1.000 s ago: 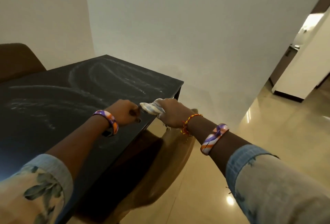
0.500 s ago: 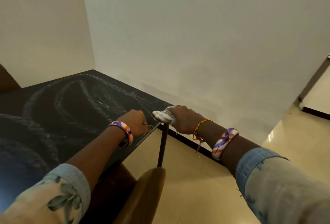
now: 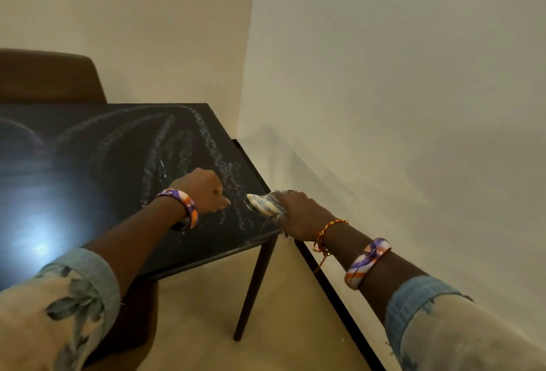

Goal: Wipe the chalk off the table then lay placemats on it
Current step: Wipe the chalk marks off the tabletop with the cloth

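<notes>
The black table point(image 3: 124, 169) carries white chalk smears point(image 3: 165, 149) in long curved strokes across its right half. My right hand point(image 3: 298, 214) grips a bunched white and blue cloth point(image 3: 264, 203) and presses it on the table near the front right corner. My left hand point(image 3: 204, 190) is curled into a fist and rests on the tabletop just left of the cloth, holding nothing that I can see. No placemats are in view.
A brown chair back point(image 3: 50, 75) stands behind the table at the far left. Another brown chair point(image 3: 139, 326) sits under the table's near edge. White walls point(image 3: 384, 104) close in on the right, with a dark skirting strip point(image 3: 331, 288) along the beige floor.
The view swung left, bringing more of the tabletop and the far chair into sight. My right hand with the cloth moved from the table's corner edge onto the surface; my left hand stayed beside it.
</notes>
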